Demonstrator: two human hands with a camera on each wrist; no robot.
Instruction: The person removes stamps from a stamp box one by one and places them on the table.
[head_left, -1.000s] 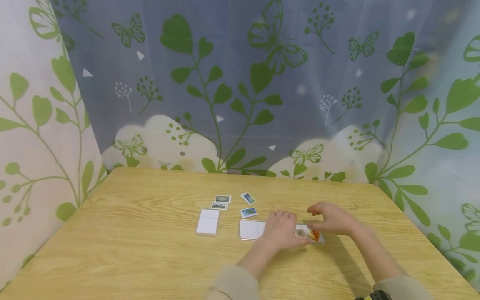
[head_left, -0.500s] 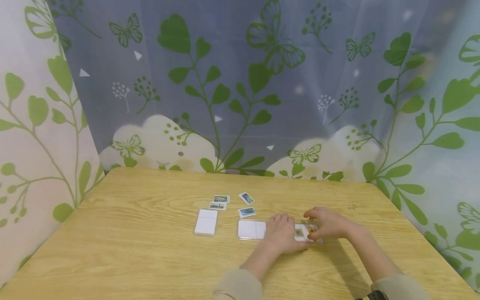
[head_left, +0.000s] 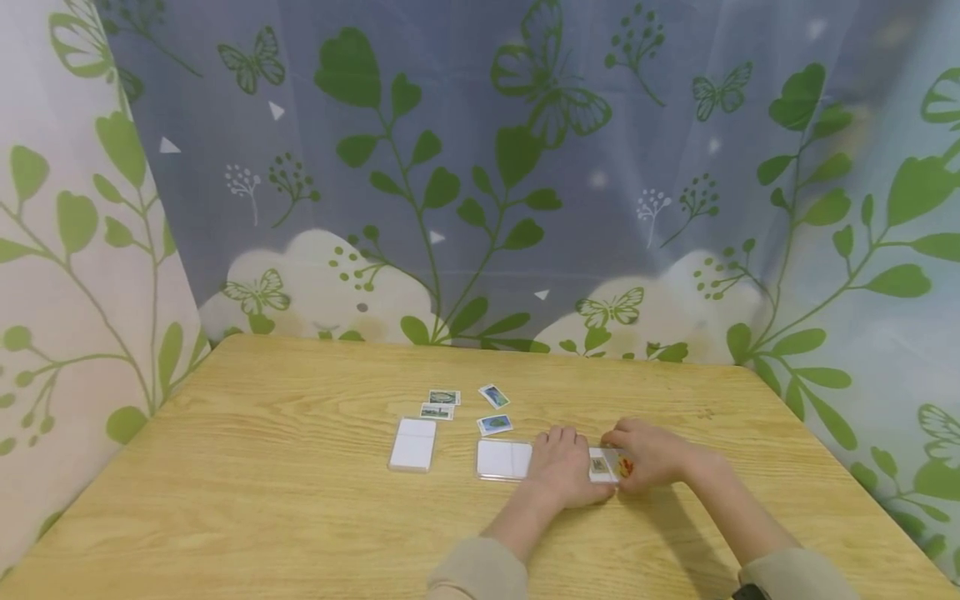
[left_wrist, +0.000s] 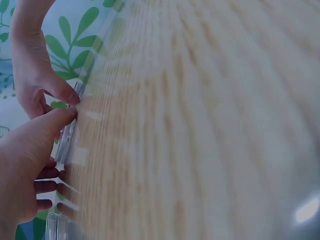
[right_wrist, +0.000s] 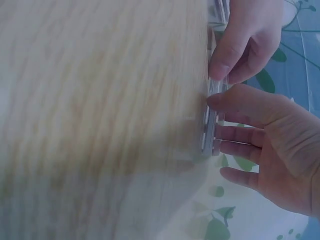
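Note:
In the head view my left hand [head_left: 561, 468] lies across a clear plastic case [head_left: 597, 467] holding stamps, hiding its left part. The left thumb presses the near edge and the fingers reach to the far side. My right hand [head_left: 651, 456] grips the right end, thumb at the near edge and fingers over the far edge. Between the hands a small brown stamp and a red-orange stamp [head_left: 626, 467] show. In the right wrist view the case [right_wrist: 212, 125] appears edge-on, with the right thumb on one side and the fingers behind. Both thumbs nearly meet there.
Left of my hands lie another clear case with white lining [head_left: 502, 460] and an upright one [head_left: 412, 444]. Behind them are loose stamps: two green ones overlapping [head_left: 437, 411], and two blue ones, one tilted [head_left: 494, 396] and one nearer [head_left: 494, 425]. A patterned curtain [head_left: 465, 167] borders the wooden table [head_left: 262, 500].
My right hand has come down and left from above the case's right end and now grips it by its edges. The left hand has stayed nearly in place.

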